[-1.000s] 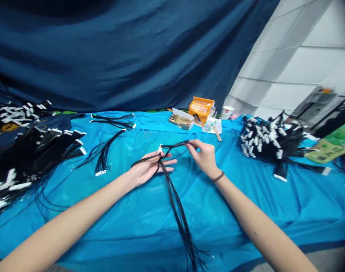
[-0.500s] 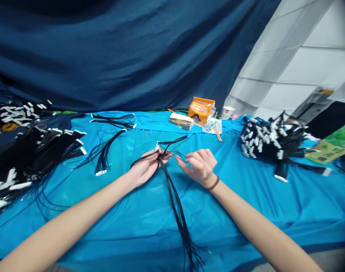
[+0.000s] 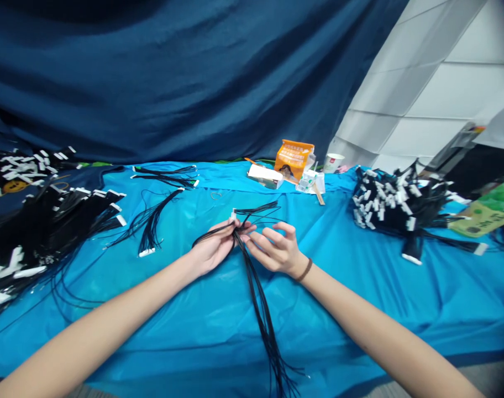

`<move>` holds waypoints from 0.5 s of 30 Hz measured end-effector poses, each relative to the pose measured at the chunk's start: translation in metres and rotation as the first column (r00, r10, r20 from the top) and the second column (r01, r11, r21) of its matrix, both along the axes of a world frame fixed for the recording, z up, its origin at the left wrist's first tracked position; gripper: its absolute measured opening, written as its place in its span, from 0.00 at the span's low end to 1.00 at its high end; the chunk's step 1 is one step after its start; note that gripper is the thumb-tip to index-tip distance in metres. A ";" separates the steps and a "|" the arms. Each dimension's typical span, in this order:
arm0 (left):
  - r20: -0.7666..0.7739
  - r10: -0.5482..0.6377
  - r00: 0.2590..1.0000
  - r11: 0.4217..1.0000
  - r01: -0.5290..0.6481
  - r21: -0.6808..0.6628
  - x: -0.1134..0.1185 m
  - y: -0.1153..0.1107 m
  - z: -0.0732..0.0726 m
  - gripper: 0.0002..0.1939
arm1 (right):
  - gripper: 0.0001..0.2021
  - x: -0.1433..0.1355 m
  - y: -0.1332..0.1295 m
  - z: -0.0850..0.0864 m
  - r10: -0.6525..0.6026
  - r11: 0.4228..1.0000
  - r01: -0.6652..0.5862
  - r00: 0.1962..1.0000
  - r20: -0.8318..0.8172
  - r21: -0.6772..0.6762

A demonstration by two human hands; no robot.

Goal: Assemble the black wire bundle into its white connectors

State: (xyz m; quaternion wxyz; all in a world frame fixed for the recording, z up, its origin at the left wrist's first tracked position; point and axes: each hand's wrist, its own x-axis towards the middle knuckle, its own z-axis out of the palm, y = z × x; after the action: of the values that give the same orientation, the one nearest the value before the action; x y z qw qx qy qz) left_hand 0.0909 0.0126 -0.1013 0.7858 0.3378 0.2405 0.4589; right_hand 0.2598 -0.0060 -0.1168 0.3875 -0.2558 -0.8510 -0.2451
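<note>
A bundle of thin black wires (image 3: 258, 298) runs from my hands down toward the front edge of the blue cloth, its lower ends fanned out. My left hand (image 3: 214, 249) grips the bundle near a small white connector (image 3: 233, 215), and some wires loop back over its palm. Other wires stick out to the right above the fingers. My right hand (image 3: 274, 247) is close against the bundle on the right, thumb and index fingertip together at the wires, the other fingers curled loosely. Whether a single wire lies in that pinch is too small to make out.
Piles of black wire harnesses with white connectors lie on the left (image 3: 69, 221) and right (image 3: 384, 199). Loose harnesses (image 3: 150, 229) rest left of centre. At the back stand an orange packet (image 3: 293, 160), a small box (image 3: 264, 176) and a paper cup (image 3: 333, 162).
My right hand has moved left, from drawing a thin wire out to the side to right beside the bundle. My left hand keeps its hold with barely any shift.
</note>
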 end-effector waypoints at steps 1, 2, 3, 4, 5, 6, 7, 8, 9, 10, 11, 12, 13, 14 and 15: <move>0.003 -0.008 1.000 1.000 0.008 -0.003 0.001 0.000 0.000 0.02 | 0.09 -0.001 0.000 0.000 0.008 1.000 -0.008 1.000 0.001 0.008; 0.008 -0.013 1.000 1.000 0.013 -0.007 0.001 -0.001 -0.001 0.03 | 0.09 -0.002 0.000 0.001 0.010 1.000 -0.010 1.000 0.003 0.012; 0.011 -0.014 1.000 1.000 0.014 -0.014 0.002 -0.001 -0.001 0.03 | 0.10 -0.003 0.001 0.001 0.008 1.000 -0.008 1.000 0.004 0.008; 0.013 -0.011 1.000 1.000 0.011 -0.021 0.003 -0.001 -0.002 0.03 | 0.10 -0.004 0.001 0.001 0.008 1.000 -0.008 1.000 0.001 -0.006; 0.012 -0.007 1.000 1.000 0.007 -0.030 0.003 -0.001 -0.002 0.04 | 0.09 -0.004 0.001 0.001 0.010 1.000 -0.010 1.000 -0.006 -0.025; 0.010 -0.002 1.000 0.999 0.002 -0.038 0.003 -0.001 -0.002 0.04 | 0.09 -0.004 0.001 0.001 0.015 0.999 -0.016 1.000 -0.014 -0.041; 0.006 0.003 1.000 0.999 -0.002 -0.044 0.004 -0.001 -0.003 0.04 | 0.09 -0.004 0.001 0.001 0.022 0.998 -0.023 1.000 -0.022 -0.050; 0.003 0.006 1.000 0.999 -0.006 -0.048 0.004 -0.001 -0.003 0.04 | 0.09 -0.004 0.001 0.001 0.026 0.998 -0.027 0.999 -0.026 -0.050; 0.000 0.007 1.000 0.999 -0.007 -0.049 0.004 -0.001 -0.003 0.04 | 0.09 -0.004 0.001 0.002 0.022 0.999 -0.023 1.000 -0.019 -0.039; -0.002 0.008 1.000 0.999 -0.008 -0.049 0.004 -0.001 -0.003 0.04 | 0.09 -0.004 0.001 0.002 0.007 1.000 -0.007 1.000 -0.005 -0.014; -0.003 0.007 1.000 0.999 -0.007 -0.045 0.004 -0.001 -0.003 0.04 | 0.09 -0.004 0.001 0.003 -0.014 1.000 0.013 1.000 0.013 0.026; -0.001 0.006 1.000 0.999 -0.006 -0.039 0.004 -0.001 -0.003 0.04 | 0.09 -0.004 0.001 0.003 -0.035 0.997 0.033 0.999 0.029 0.074; 0.002 0.005 1.000 0.999 -0.005 -0.033 0.004 -0.001 -0.002 0.05 | 0.09 -0.004 0.001 0.003 -0.053 0.991 0.048 0.998 0.040 0.123; 0.005 0.003 1.000 1.000 -0.003 -0.031 0.004 -0.001 -0.002 0.05 | 0.09 -0.004 0.001 0.003 -0.063 0.985 0.055 0.997 0.044 0.166; 0.008 0.002 1.000 0.999 -0.002 -0.032 0.004 -0.001 -0.002 0.05 | 0.09 -0.004 0.001 0.004 -0.064 0.979 0.054 0.997 0.044 0.195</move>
State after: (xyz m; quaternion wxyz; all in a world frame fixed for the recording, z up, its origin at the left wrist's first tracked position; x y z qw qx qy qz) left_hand 0.0946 0.0113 -0.1036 0.7917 0.3229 0.2451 0.4570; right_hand 0.2556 -0.0055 -0.1132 0.3819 -0.2358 -0.8246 -0.3442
